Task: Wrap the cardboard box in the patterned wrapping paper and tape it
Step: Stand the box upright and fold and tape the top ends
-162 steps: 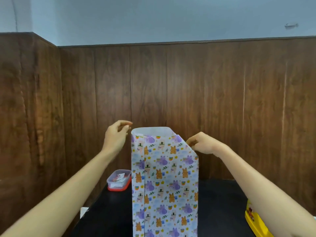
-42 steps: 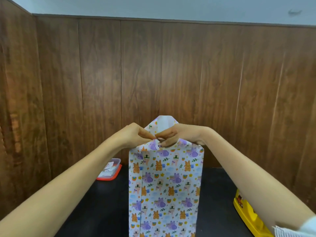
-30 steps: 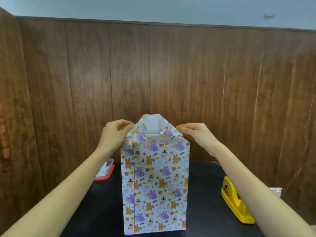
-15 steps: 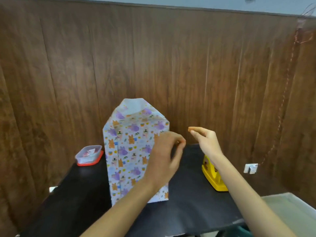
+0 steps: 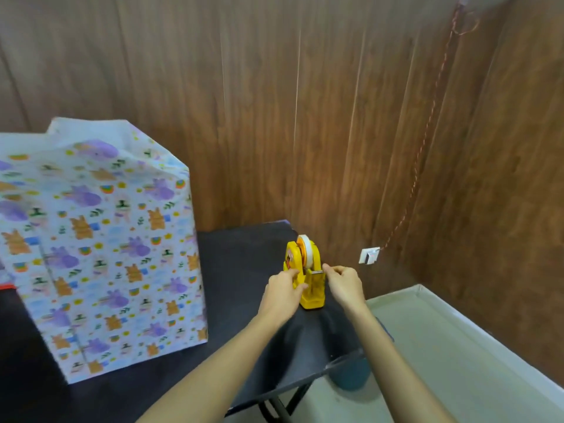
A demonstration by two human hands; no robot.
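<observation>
The box wrapped in patterned paper [image 5: 103, 245] stands upright on the left of the black table [image 5: 244, 248], its top flaps folded but loose, with nobody holding it. A yellow tape dispenser [image 5: 306, 270] with a white roll sits at the table's right edge. My left hand [image 5: 282, 293] grips the dispenser's left side. My right hand [image 5: 343, 282] pinches at the cutter end on the dispenser's right side; any tape between the fingers is too small to make out.
Wooden panel walls close in behind and to the right. A red-lidded container [image 5: 6, 286] peeks out at the far left behind the box. A small white socket [image 5: 370, 255] with a red cord hangs on the wall. Pale floor lies right of the table.
Both hands left the top flaps of the wrapped box and moved right to the tape dispenser. My view swung right, so the box now sits at the left.
</observation>
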